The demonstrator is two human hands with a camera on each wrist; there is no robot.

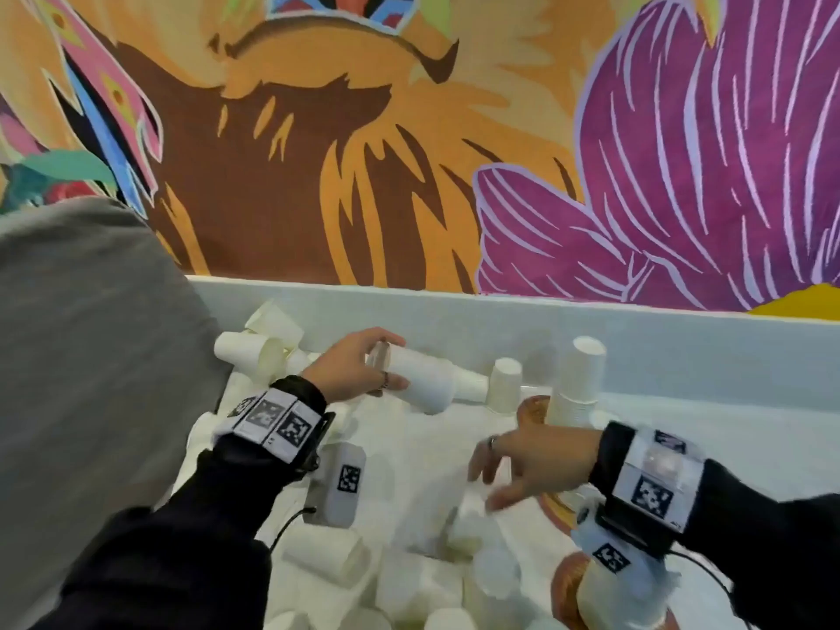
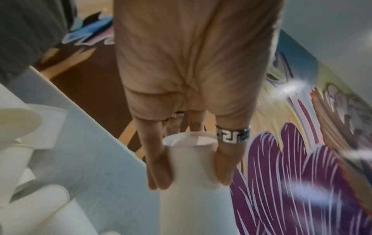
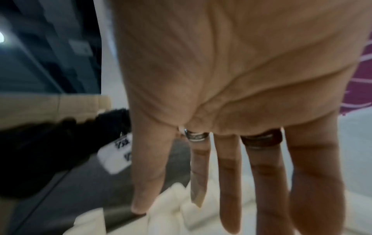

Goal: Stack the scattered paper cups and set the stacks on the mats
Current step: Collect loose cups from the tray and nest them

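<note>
Left hand (image 2: 193, 89) fingers (image 2: 159, 171) grip the cup stack's (image 2: 193, 182) narrow end.

The head view looks forward and down from above both forearms, taking in the white surface (image 1: 750, 438) and the painted wall (image 1: 409, 152) behind it. The left wrist view sits close under the left hand (image 2: 191, 79), facing along its fingers toward that same wall (purple petals appear in both). The right wrist view, equally close, looks along the right hand (image 3: 231, 79) down at the surface.
</note>
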